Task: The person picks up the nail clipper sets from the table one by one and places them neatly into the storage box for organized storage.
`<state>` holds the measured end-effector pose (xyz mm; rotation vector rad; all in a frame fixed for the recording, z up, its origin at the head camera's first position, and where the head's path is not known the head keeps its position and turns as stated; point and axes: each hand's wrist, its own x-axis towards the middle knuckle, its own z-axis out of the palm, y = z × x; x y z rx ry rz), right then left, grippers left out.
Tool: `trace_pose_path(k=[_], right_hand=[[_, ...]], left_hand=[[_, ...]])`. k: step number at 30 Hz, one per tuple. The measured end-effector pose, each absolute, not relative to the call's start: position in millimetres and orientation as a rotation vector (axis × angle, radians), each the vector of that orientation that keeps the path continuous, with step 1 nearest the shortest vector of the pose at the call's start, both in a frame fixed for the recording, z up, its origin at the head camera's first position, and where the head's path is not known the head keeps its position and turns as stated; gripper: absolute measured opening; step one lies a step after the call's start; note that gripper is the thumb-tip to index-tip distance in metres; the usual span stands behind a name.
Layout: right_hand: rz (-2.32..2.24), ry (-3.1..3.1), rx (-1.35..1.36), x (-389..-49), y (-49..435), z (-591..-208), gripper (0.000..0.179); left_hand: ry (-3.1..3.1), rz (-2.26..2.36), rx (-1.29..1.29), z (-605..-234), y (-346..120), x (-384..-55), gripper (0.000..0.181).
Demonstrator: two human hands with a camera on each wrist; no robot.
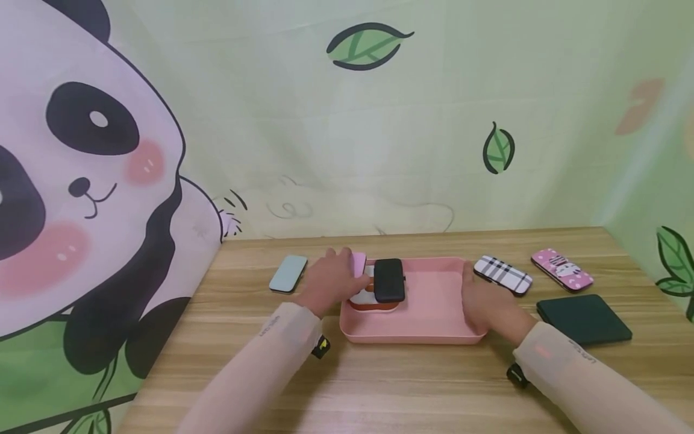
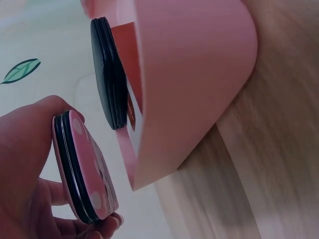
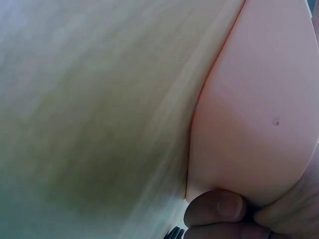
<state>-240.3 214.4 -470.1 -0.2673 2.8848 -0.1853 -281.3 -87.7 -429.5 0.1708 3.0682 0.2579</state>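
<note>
My left hand (image 1: 334, 279) grips a pink slim case (image 2: 85, 167) with pale dots and a black, metal-lined edge. It holds the case over the left end of a pink tray (image 1: 439, 301). My right hand (image 1: 487, 305) grips the tray's right end wall, with fingers curled at its outer side in the right wrist view. Inside the tray's left half, a black case (image 1: 389, 280) rests on top of an orange-and-white flat item (image 1: 374, 305), which it partly hides.
A light blue case (image 1: 288, 273) lies left of the tray. On the right are a black-and-white plaid case (image 1: 503, 275), a pink patterned case (image 1: 562, 269) and a dark green flat item (image 1: 584, 319), all on the wooden table (image 1: 412, 386). A printed cloth (image 1: 412, 150) hangs behind.
</note>
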Motion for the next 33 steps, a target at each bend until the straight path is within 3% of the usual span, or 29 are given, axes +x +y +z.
trace_pose_path(k=[33], right_hand=[[-0.193,2.881,-0.246,-241.2,214.7,-470.8,0.081]], left_hand=[[3.071,0.176,0.180,-444.9,-71.5,-283.7,0.068]])
